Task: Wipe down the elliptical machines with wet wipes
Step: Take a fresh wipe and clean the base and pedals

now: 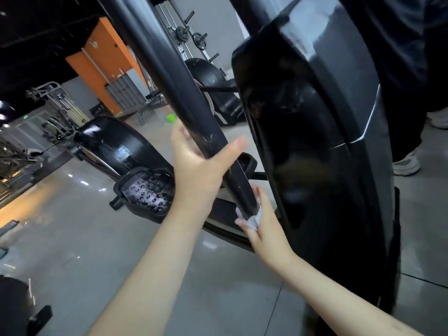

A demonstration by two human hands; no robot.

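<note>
Two bare hands meet on one slanted black bar (169, 76) of an elliptical machine. The left hand (198, 166) wraps around the bar partway down, with the thumb across the near face and the fingers curled behind it. Lower down, the right hand (266, 226) holds a crumpled white wet wipe (252, 220) folded round the bar's bottom end. That end sits just beside the tall glossy black housing (315, 141) that fills the right of the view. The bar's paint shows pale scuffs near the left thumb. Behind the left wrist lies a black pedal (148, 190) with a studded tread, and past it swells a second rounded black cover (116, 144) that shines under the lights. The floor (72, 251) is smooth grey tile, polished enough to throw back white glints and a warm orange glow at the left edge. Farther back rise an orange pillar (106, 52) and a rack of weight plates (191, 37) on pegs, and a small green object (171, 117) sits on the floor. At the right edge stands another person in dark trousers, one pale shoe (406, 163) planted on the tile.
</note>
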